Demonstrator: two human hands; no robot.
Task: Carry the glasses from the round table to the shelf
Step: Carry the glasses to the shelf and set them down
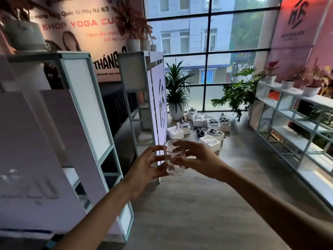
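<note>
A clear empty drinking glass point(174, 157) is held in the air at the centre of the head view, upright and slightly tilted. My right hand point(200, 159) grips it from the right, fingers wrapped around its side. My left hand point(146, 168) touches its lower left side with thumb and fingertips, the other fingers spread. A white metal-framed shelf unit point(86, 98) stands close on the left, and a second one point(144, 73) is further back. The round table is not in view.
A long white open shelf point(288, 112) with potted plants runs along the right wall. White boxes and headsets point(203, 127) lie on the floor by the window, between two large green plants. Bare concrete floor point(198, 204) stretches ahead of me.
</note>
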